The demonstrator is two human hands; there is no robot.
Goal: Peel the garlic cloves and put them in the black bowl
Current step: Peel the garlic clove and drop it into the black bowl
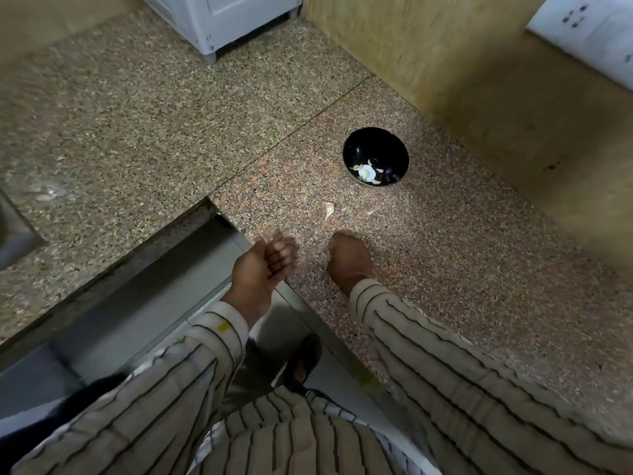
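The worktop (445, 269) is speckled stone, pinkish-brown with dark flecks on the right slab and greyer tan on the left. The bowl (363, 145) is glossy black, and the garlic cloves (368, 171) in it are pale cream and white. A loose clove (329, 210) is off-white. The sleeves (445, 354) are beige with thin dark stripes, and the left cuff has a small yellow spot (223, 326). The wall (445, 63) is mottled yellowish tan, and the socket plate (589, 32) white.

Long-sleeved beige cloth shirt (291, 440) with thin dark stripes

Striped left sleeve (191, 365) and striped right sleeve (445, 354) end in cuffs; left hand (263, 265) and right hand (349, 260) bare; small yellow mark (223, 326) on left cuff; dark open sandal (303, 361).
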